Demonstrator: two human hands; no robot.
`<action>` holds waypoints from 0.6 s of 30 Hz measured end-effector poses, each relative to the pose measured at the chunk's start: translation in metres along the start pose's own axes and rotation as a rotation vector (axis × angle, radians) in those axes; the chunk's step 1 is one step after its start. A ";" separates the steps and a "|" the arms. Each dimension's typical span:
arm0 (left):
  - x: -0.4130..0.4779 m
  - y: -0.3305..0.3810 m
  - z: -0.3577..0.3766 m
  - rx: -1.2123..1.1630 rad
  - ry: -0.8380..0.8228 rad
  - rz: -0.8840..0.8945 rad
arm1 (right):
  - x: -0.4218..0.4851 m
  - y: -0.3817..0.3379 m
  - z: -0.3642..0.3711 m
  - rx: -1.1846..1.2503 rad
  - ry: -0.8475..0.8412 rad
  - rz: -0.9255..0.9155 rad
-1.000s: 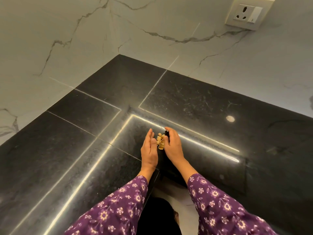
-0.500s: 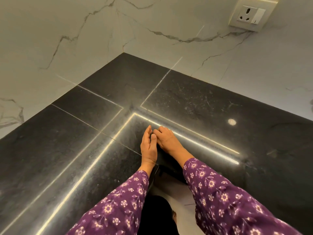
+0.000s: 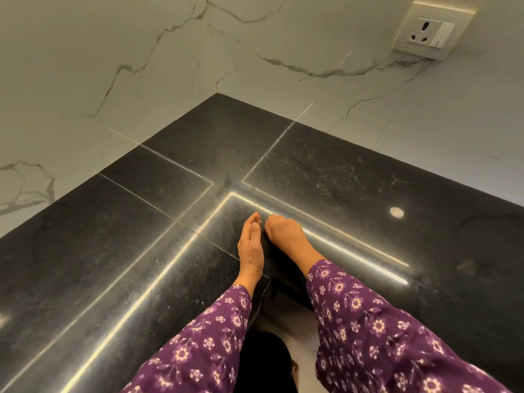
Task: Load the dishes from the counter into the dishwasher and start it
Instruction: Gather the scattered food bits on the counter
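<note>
No dish and no dishwasher is in view. Both my hands rest on the black stone counter near its inner front corner. My left hand stands on its edge, fingers straight and together, slightly cupped toward the right one. My right hand lies knuckles up just beside it, with the fingers curled down onto the stone. The fingertips of the two hands almost touch. Whatever lies under the right palm is hidden.
White marble walls meet in a corner behind the counter. A wall socket with a switch sits at the upper right. The counter's front edge drops to a pale floor between my purple floral sleeves.
One second ago small yellow bits showed between my fingertips. My right hand has since turned palm down and curled over that spot, so the bits no longer show. The view has tilted slightly.
</note>
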State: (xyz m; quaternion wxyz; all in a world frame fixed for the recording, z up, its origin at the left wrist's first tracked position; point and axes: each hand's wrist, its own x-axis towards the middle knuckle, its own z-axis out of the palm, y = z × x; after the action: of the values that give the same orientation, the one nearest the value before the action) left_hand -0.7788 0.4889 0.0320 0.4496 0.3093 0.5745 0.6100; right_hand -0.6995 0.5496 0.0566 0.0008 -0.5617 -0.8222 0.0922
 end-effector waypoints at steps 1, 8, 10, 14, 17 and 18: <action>0.002 0.002 0.001 -0.046 0.018 -0.041 | -0.002 0.000 -0.007 0.078 0.007 0.034; -0.004 0.028 0.021 -0.430 0.083 -0.316 | -0.007 0.021 -0.034 1.011 0.238 0.355; -0.015 0.033 0.030 -0.561 0.067 -0.367 | -0.014 0.019 -0.044 1.519 0.181 0.475; -0.041 0.037 0.039 -0.617 0.005 -0.408 | -0.045 0.015 -0.054 2.242 -0.034 0.567; -0.063 0.035 0.032 -0.493 -0.067 -0.383 | -0.081 0.016 -0.044 2.601 -0.267 0.525; -0.071 0.030 0.026 -0.387 -0.083 -0.322 | -0.097 0.016 -0.037 2.695 -0.379 0.486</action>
State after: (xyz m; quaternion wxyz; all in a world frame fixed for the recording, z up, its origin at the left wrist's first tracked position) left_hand -0.7328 0.4377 0.0751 0.6151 0.1469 0.4701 0.6157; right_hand -0.6449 0.4708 0.1002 0.4113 -0.2339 0.0313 0.8804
